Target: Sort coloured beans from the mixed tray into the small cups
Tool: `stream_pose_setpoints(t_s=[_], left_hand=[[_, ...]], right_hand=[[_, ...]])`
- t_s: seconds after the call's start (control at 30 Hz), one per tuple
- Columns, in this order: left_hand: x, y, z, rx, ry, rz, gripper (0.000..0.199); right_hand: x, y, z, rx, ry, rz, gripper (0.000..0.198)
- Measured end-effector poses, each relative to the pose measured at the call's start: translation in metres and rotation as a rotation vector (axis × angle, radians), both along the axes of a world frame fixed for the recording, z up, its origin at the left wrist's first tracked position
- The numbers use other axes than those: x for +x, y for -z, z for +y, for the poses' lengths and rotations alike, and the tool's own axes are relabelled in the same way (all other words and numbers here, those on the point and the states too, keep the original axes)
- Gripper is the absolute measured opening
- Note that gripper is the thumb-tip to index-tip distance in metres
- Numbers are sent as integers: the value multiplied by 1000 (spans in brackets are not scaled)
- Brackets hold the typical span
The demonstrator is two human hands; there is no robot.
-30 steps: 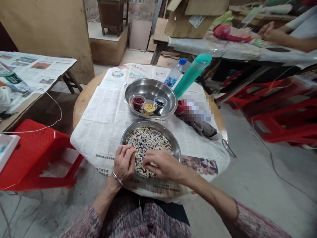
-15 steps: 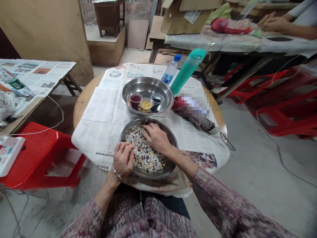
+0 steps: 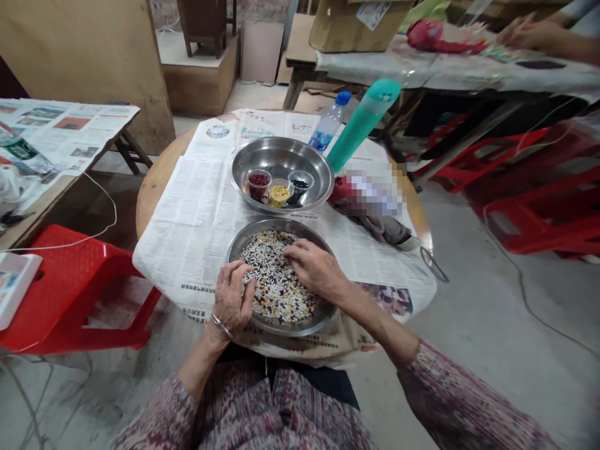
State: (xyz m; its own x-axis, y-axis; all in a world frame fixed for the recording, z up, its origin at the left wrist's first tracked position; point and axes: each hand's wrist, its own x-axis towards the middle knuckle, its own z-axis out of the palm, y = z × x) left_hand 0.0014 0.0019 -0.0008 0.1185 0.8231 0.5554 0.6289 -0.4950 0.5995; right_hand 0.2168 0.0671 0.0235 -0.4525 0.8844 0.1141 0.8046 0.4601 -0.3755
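A steel bowl [image 3: 232, 249] in front of me holds a spread of mixed beans [image 3: 275, 281], white, dark red and yellow. My left hand [image 3: 233, 297], with a bracelet at the wrist, lies over the bowl's left rim; its fingers are bent and the thumb stands apart from them. Over the right side of the beans is my right hand [image 3: 319, 269], fingertips drawn together low at the beans; whatever they pinch is too small to name. Behind stands a second steel bowl [image 3: 281, 149] with three clear cups: red beans [image 3: 258, 181], yellow beans [image 3: 279, 195] and black beans [image 3: 299, 186].
Newspaper [image 3: 187, 206] covers the round table. A water bottle [image 3: 330, 122], a green bottle [image 3: 363, 125] and a dark folded umbrella-like bundle [image 3: 379, 224] stand or lie at the right. A red stool [image 3: 70, 281] is at my left. Another person's hands [image 3: 529, 34] show at the far table.
My right hand has drawn back to the right across the beans, its fingers now closer together. My left hand stays at the rim, its thumb now farther from the fingers. The view has tilted slightly.
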Motion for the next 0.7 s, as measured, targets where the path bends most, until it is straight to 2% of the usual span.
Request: stream_pose_setpoints(t_s=[0.07,0.13,0.23,0.33,0.43,0.53,0.6,0.7], left_hand=[[0,0,0,2,-4,4,23],[0,0,0,-3,-4,9,23],[0,0,0,-7,-2,18,23],[0,-1,0,4,-8,23,21],[1,-2,0,13,3,28,21],[1,-2,0,8,10,28,22],[1,-1,0,6,5,27,21],[1,-2,0,11,6,32,20]], right_hand=[[3,4,1,40,146,-23,22],[-5,7,-1,26,182,-33,25],[-23,6,-10,-72,13,84,17],[-31,-6,-27,-178,-179,207,16],[-28,-20,-45,-237,-263,151,15],[-22,-24,-53,-291,-355,2,15],[-22,-19,-48,-256,-364,-59,18],[-24,-12,-29,-115,-238,-68,25]])
